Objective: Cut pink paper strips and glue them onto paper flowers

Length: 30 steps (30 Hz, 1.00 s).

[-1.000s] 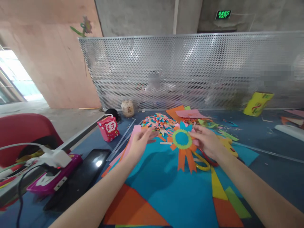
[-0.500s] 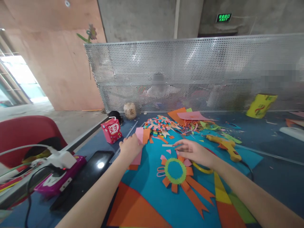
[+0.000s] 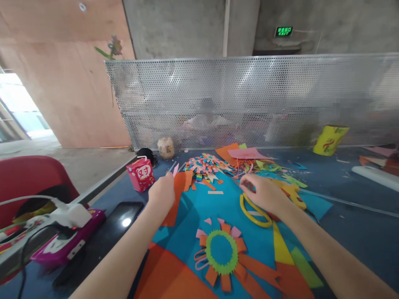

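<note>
My left hand is closed on a pink paper strip, whose tip pokes up past the fingers. An orange paper strip lies beside it on the blue sheet. With its fingers curled, my right hand grips a pair of scissors with yellow handles; the hand hides much of them, and the handle loops hang toward me. Nearer to me lies a paper rosette with a green zigzag ring, orange and pink tabs, and orange ribbon tails. A small pale strip rests between my hands.
A multicoloured paper flower and paper scraps lie toward the mesh screen. A yellow glue gun is beyond my right hand. At left are a red drink carton, a phone and a purple power strip.
My right hand has left the rosette and taken hold of the scissors. My left hand has lifted the pink strip off the orange one. The view has shifted, so the rosette appears lower.
</note>
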Motion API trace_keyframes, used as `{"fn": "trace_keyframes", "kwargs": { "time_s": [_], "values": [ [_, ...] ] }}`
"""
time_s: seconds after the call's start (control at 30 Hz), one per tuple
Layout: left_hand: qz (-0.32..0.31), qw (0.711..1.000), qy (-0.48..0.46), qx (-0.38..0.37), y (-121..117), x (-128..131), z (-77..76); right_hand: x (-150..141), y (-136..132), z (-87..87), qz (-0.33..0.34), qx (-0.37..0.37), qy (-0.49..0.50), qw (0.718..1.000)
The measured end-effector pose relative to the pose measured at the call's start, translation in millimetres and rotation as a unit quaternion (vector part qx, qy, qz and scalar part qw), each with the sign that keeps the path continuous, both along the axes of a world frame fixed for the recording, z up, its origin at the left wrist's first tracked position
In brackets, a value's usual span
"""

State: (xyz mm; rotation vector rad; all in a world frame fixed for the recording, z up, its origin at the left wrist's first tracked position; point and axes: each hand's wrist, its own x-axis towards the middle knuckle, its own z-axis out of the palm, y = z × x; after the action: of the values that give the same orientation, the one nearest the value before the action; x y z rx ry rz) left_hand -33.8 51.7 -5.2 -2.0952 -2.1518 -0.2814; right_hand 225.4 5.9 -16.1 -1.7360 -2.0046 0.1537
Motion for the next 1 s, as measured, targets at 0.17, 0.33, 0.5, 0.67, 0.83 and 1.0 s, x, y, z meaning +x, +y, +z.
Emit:
{"fn": "trace_keyframes", "kwargs": {
  "time_s": [0.17, 0.33, 0.5, 0.67, 0.83, 1.0],
  "values": [
    [-0.034, 0.995, -0.035, 0.092, -1.4, -0.8, 10.9, 13.9, -4.4, 2.1, -0.085, -0.099, -0.060, 0.990],
    [-0.157, 0.955, -0.198, 0.153, -1.0, 4.0, 4.6, 11.0, -7.1, -3.0, -0.111, -0.188, -0.058, 0.974],
    [-0.191, 0.917, -0.314, 0.151, -7.6, 14.5, -1.2, 9.7, -4.4, -6.1, -0.126, -0.190, -0.071, 0.971],
    [-0.186, 0.877, -0.429, 0.115, -8.2, 21.3, -7.9, 15.1, -1.2, -10.0, -0.131, -0.171, -0.059, 0.975],
    [-0.202, 0.801, -0.560, 0.066, -5.9, 25.2, -13.5, 24.5, 5.4, -10.6, -0.105, -0.152, 0.010, 0.983],
    [-0.206, 0.782, -0.587, 0.039, -5.0, 27.0, -17.2, 14.4, 5.4, -4.3, -0.086, -0.101, 0.088, 0.987]
  ]
}}
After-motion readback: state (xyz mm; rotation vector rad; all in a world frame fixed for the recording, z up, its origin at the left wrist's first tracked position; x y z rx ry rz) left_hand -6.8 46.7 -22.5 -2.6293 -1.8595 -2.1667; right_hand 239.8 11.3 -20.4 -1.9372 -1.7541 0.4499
